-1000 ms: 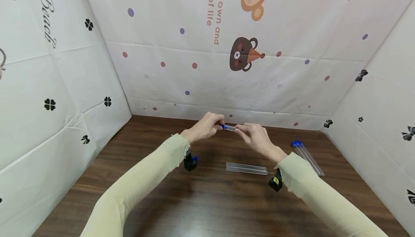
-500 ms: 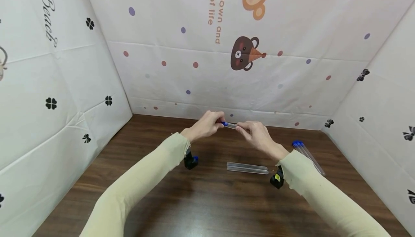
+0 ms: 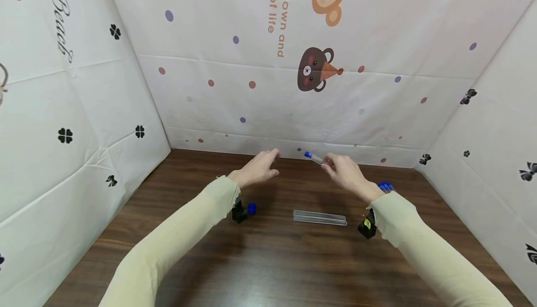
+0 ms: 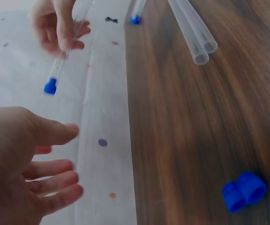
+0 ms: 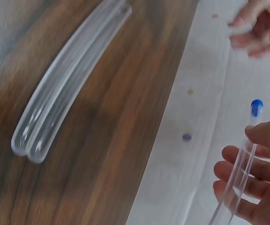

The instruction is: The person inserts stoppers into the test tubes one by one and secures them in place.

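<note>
My right hand [image 3: 345, 172] holds a clear test tube [image 5: 242, 171] between thumb and fingers, above the table. A blue cap [image 5: 257, 107] sits on the tube's end, which points toward the left hand. My left hand [image 3: 257, 168] hovers to the left with fingers spread and nothing in them. Between and below the hands, two uncapped clear test tubes [image 3: 320, 218] lie side by side on the table. Two loose blue caps [image 4: 244, 191] rest on the wood below the left hand, partly hidden by the wrist camera in the head view.
Several blue-capped tubes [image 3: 386, 186] lie at the right, mostly behind the right sleeve [image 3: 402, 223]. The dark wooden table [image 3: 268, 265] ends at a printed white cloth wall [image 3: 260, 106] at the back, with more cloth on both sides.
My left hand has let go of the blue cap and moved left, its fingers opening. The right hand has drawn the capped tube to the right.
</note>
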### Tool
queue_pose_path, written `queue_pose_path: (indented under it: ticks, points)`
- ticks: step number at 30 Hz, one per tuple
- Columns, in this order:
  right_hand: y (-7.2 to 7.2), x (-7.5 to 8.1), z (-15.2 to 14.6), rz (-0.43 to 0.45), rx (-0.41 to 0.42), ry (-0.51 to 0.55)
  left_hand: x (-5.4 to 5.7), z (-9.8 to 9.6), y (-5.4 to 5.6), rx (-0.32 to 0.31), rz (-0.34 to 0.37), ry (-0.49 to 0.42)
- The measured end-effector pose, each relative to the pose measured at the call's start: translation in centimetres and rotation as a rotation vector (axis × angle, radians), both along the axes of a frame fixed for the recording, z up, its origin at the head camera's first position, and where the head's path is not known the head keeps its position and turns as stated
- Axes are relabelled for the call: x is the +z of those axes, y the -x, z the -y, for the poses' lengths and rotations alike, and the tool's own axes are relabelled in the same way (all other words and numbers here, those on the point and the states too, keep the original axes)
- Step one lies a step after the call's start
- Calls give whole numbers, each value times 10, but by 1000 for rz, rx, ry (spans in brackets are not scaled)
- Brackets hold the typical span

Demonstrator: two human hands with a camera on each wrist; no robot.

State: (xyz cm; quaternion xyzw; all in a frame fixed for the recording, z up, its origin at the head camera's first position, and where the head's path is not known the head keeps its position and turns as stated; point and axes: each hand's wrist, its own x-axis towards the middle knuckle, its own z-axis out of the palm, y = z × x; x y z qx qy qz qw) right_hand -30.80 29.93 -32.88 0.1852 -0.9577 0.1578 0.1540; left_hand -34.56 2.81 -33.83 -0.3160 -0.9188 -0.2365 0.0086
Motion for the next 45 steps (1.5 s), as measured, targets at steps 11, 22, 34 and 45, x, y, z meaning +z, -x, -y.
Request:
queue_pose_path:
  ticks: [11,22,34,45]
  points:
    - [6,2,-45,49,-158,25,-13,13,-2,-18,40,126]
    - [6,-1,-85,125,-311,25,-13,17,-5,-37,23,154]
    - [2,-17,-123,227,-383,-20,-17,18,-3,-45,27,151]
    - [-5,-33,-143,351,-441,-59,-15,18,-4,-45,26,149]
